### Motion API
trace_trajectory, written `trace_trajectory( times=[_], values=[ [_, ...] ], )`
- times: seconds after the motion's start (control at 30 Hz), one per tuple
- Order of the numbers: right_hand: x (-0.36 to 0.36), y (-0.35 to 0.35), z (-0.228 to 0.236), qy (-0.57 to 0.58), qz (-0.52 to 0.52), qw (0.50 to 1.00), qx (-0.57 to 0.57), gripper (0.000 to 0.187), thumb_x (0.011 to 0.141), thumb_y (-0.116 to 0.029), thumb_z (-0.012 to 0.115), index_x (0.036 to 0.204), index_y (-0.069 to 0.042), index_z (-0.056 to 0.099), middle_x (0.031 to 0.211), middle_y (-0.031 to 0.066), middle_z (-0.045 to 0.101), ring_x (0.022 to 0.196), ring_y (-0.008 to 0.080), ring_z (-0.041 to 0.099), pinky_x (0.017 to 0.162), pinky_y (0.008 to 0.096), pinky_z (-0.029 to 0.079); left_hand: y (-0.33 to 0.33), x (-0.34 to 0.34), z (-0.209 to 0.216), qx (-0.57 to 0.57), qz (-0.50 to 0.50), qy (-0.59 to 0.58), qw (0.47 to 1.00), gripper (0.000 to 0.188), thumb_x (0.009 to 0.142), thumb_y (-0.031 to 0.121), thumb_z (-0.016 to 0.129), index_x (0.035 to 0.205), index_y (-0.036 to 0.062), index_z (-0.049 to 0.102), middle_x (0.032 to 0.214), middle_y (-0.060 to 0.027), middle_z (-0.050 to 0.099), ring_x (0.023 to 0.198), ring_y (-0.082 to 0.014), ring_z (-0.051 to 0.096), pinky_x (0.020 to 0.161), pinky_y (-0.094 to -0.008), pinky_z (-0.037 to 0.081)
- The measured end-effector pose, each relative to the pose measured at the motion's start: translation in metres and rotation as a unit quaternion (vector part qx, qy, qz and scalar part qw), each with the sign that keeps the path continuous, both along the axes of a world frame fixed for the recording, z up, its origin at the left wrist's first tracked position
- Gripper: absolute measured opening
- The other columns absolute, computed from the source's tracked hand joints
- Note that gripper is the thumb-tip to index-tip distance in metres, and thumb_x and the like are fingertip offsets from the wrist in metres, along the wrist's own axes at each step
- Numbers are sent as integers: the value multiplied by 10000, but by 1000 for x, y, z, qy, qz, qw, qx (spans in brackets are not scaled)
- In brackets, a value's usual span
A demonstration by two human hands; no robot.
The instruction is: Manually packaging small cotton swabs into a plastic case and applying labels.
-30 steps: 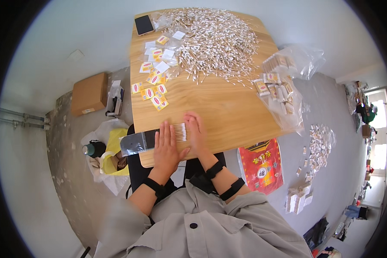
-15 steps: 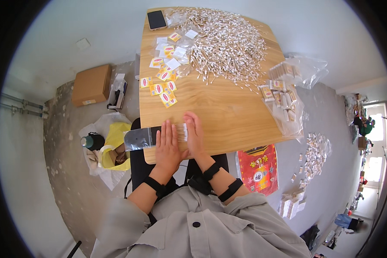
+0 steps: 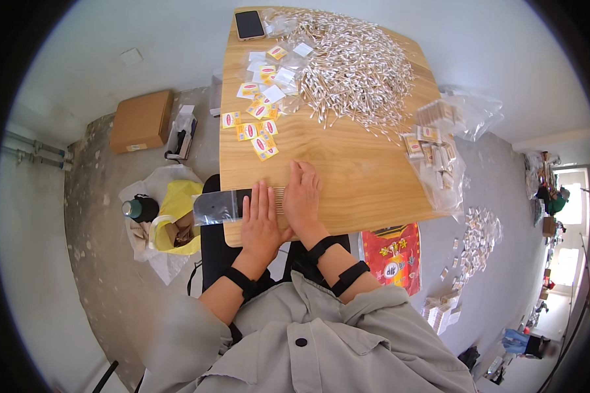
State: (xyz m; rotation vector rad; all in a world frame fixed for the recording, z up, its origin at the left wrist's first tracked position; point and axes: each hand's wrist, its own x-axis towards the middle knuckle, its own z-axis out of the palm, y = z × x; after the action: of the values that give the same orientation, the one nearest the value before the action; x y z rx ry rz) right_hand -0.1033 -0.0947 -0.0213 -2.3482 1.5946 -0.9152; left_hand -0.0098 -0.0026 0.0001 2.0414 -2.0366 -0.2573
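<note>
- Our left hand lies flat, fingers spread a little, pressing down on a clear plastic pouch at the near left edge of the wooden table; it grips nothing.
- Our right hand rests flat just beside it, fingers together, palm on a small row of thin wooden sticks that shows between the two hands. It holds nothing either.
- Against the pictures from a second ago, both hands sit in the same place on pouch and sticks; only the head has tilted, so the table reads larger and higher. We judge that the sticks are being squared up at the pouch mouth, not yet slid in.
- The pouch's long axis runs left to right along the table edge, its closed end hanging past the left side, its mouth toward the sticks.
- Farther out lie small red-and-yellow labels, then the big heap of loose sticks.
- A dark phone sits at the far corner, and filled packets in a clear bag on the right.
</note>
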Motion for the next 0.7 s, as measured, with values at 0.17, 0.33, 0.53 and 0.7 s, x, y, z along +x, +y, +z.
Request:
trace_trajectory(
  times=[0.17, 0.33, 0.53, 0.7],
  values=[
    [4, -2, -2, 51, 15, 998, -17, 418, 867, -106, 529, 1276, -23, 496, 1236, 163, 484, 1183, 346, 450, 1011, 447, 348, 1, 2, 0, -2, 4, 2, 1000, 1028, 745, 540, 667, 1454, -76, 251, 1547, -225, 204, 1458, -339, 156, 1167, -504, 122],
    [4, -2, -4, 49, 16, 999, -18, 409, 865, -105, 528, 1267, -33, 503, 1227, 160, 485, 1182, 344, 448, 1009, 445, 348, 6, 5, 2, -1, -3, -2, 1000, 1004, 758, 550, 651, 1460, -54, 265, 1552, -214, 203, 1460, -324, 156, 1163, -506, 125],
    [6, -3, -1, 21, -4, 1000, -14, 407, 839, -53, 518, 1245, -33, 520, 1201, 163, 498, 1149, 348, 461, 995, 449, 356, 7, 5, -2, -4, 0, 5, 1000, 996, 764, 557, 643, 1462, -47, 269, 1553, -213, 206, 1459, -320, 164, 1160, -508, 139],
    [3, -6, -4, 32, 4, 998, -47, 402, 816, -12, 509, 1217, -14, 534, 1195, 170, 508, 1131, 350, 470, 988, 451, 359, 6, 4, -1, -22, 3, -11, 1000, 995, 747, 574, 653, 1448, -38, 303, 1551, -205, 219, 1449, -318, 196, 1159, -504, 154]
  ],
)
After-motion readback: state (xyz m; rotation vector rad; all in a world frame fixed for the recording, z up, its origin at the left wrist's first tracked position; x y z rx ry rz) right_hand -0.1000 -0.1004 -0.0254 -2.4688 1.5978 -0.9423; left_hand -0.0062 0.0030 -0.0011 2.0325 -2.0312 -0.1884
